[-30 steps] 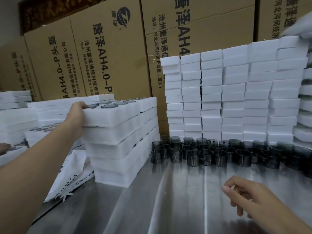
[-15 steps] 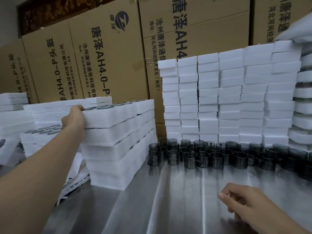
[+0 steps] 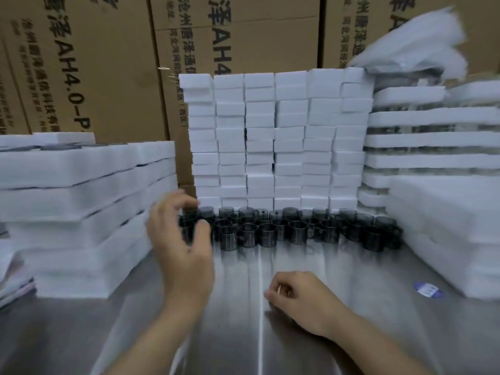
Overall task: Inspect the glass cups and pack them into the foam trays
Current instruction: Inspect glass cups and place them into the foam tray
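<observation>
Several dark smoked glass cups (image 3: 297,231) with handles stand in rows at the back of the steel table (image 3: 270,334). A stack of filled foam trays (image 3: 81,190) lies at the left, its top tray showing cup rims. My left hand (image 3: 181,239) hovers in front of the leftmost cups, fingers spread and loosely bent, holding nothing; it is blurred. My right hand (image 3: 297,299) rests on the table in front of the cups, fingers curled under, empty.
A wall of small white foam blocks (image 3: 276,142) stands behind the cups. More foam trays (image 3: 438,217) pile up at the right. Brown cardboard cartons (image 3: 108,63) line the back. A blue round sticker (image 3: 428,289) lies on the table at the right.
My left hand has let go of the top foam tray on the left stack and moved right to the leftmost cups. The view has turned to the right.
</observation>
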